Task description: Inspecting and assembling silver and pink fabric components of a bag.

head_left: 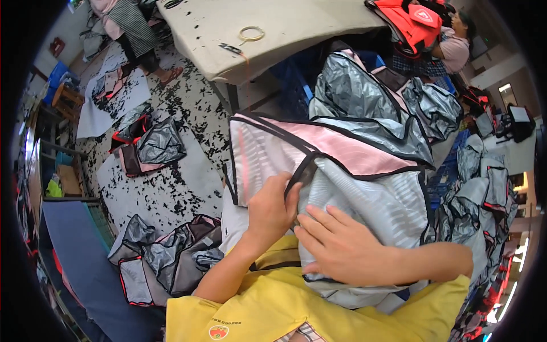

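Tabletop edge: the front edge of the pale tabletop (296, 54) runs ahead of both hands, well apart from them; a small dark tool (231, 48) and a yellowish ring (251, 33) lie on top.
Room, left: floor (196, 145) strewn with black scraps spreads beyond the left hand; a grey-and-silver bundle (171, 253) lies beside the left forearm.
Room, ahead and right: tighter. Crumpled silver pieces (359, 85) sit just past the work; a large silver-grey heap (473, 188) stands to the right of the right hand.
Sewn piece (379, 205): pink and silvery white, edged in black binding (288, 135); lies over the lap, beneath the right hand, and extends ahead of both hands.
Left hand (268, 208): nearly closed, thumb and fingers pinching a dark-bound edge of the piece.
Right hand (345, 251): flattened, fingers extended and slightly apart, palm down on the silvery side; no grip seen.
Between hands: fingertips near each other, a fold of the piece rising just ahead.
Body side: yellow shirt (245, 302) close behind the hands.
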Action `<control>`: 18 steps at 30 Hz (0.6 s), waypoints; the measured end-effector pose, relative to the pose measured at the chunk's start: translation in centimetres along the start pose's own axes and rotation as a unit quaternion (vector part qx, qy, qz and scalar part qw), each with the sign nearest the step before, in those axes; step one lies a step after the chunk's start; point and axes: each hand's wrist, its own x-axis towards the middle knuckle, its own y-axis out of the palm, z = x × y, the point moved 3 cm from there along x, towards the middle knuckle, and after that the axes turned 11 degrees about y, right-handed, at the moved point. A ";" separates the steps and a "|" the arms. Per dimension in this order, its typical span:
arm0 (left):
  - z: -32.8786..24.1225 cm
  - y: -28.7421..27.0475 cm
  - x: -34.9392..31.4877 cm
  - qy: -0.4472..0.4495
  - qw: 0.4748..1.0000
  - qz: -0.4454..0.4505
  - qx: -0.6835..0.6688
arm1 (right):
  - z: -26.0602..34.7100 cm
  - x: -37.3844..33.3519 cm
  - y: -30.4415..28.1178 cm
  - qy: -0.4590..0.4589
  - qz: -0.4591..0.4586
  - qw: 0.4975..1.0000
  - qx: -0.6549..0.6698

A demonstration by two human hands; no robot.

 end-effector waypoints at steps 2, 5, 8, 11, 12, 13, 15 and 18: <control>0.0 -0.3 0.8 0.125 0.984 0.034 0.119 | -2.2 0.3 4.4 -0.016 0.032 0.995 -0.090; 4.0 -0.4 -0.5 -0.032 0.997 0.061 -0.017 | -6.6 2.2 6.1 -0.001 0.042 0.997 -0.061; 8.0 1.4 -2.6 -0.284 0.856 0.027 -0.431 | -9.1 3.7 7.6 0.043 0.108 0.993 -0.003; 8.4 2.1 -3.0 -0.381 0.746 0.039 -0.545 | -9.2 3.6 7.9 0.071 0.111 0.990 0.042; 8.6 2.2 -3.1 -0.383 0.745 0.041 -0.544 | -9.3 3.4 8.1 0.075 0.104 0.991 0.038; 8.8 2.3 -3.1 -0.386 0.742 0.048 -0.546 | -9.4 3.2 8.4 0.078 0.104 0.991 0.039; 9.0 2.6 -2.9 -0.387 0.738 0.058 -0.549 | -9.7 3.0 8.7 0.080 0.100 0.990 0.057; 9.1 2.7 -3.1 -0.385 0.743 0.065 -0.544 | -9.6 2.8 8.9 0.068 0.096 0.992 0.037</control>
